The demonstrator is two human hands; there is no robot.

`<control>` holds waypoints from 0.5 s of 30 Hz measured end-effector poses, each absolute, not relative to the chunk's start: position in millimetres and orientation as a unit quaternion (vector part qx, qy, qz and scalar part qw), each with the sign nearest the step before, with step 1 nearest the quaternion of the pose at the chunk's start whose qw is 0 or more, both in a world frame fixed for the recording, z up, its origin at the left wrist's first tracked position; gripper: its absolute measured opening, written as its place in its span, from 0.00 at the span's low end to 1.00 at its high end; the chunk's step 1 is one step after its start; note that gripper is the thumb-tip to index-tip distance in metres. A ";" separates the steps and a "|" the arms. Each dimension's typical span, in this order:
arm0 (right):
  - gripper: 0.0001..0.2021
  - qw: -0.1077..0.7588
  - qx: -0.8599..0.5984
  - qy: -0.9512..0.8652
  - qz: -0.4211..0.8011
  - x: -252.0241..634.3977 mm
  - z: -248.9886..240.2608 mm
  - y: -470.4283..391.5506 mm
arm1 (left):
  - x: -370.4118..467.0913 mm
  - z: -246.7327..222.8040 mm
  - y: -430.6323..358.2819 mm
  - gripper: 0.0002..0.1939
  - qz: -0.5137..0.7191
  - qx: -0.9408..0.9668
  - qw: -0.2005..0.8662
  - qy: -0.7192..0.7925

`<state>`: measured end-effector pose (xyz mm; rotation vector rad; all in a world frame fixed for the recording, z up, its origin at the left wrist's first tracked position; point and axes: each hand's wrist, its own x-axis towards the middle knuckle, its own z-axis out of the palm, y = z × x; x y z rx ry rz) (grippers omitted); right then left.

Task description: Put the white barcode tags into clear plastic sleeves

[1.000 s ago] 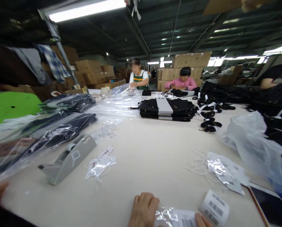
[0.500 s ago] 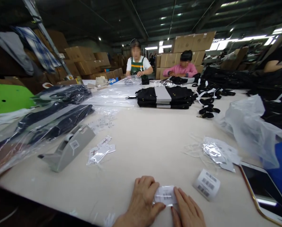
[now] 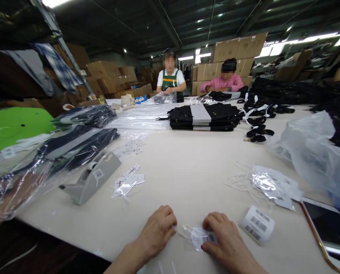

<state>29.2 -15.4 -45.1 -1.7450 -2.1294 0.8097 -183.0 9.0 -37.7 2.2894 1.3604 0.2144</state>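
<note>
The right hand (image 3: 229,238) presses a small clear bag (image 3: 200,236) with a barcode tag flat on the table (image 3: 187,175), fingers closed over its edge. The left hand (image 3: 157,232) rests just beside the bag — curled, holding nothing. To do it well, keep the bag flat. The label roll (image 3: 257,224) and the tablet (image 3: 328,228) stand right of the bag; beyond it the table is free.

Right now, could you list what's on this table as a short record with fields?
left hand: resting on the table, fingers curled, beside the packet
right hand: pressing on a small clear packet with a barcode label
nearby right: roll of barcode labels, tablet
nearby left: grey tape dispenser
far side: stack of folded black garments, two seated people
</note>
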 end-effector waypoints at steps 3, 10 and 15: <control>0.12 0.140 -0.598 -0.734 0.290 29.0 -43.2 -12.9 | -184.1 -36.7 9.2 0.07 0.075 0.841 0.240 0.479; 0.14 0.090 -0.598 -0.753 0.258 27.0 -44.2 -1.3 | -193.4 -40.1 6.0 0.07 0.090 0.864 0.215 0.446; 0.13 0.069 -0.561 -0.758 0.326 28.5 -50.3 5.9 | -201.3 -40.2 8.1 0.18 0.167 0.883 0.154 0.411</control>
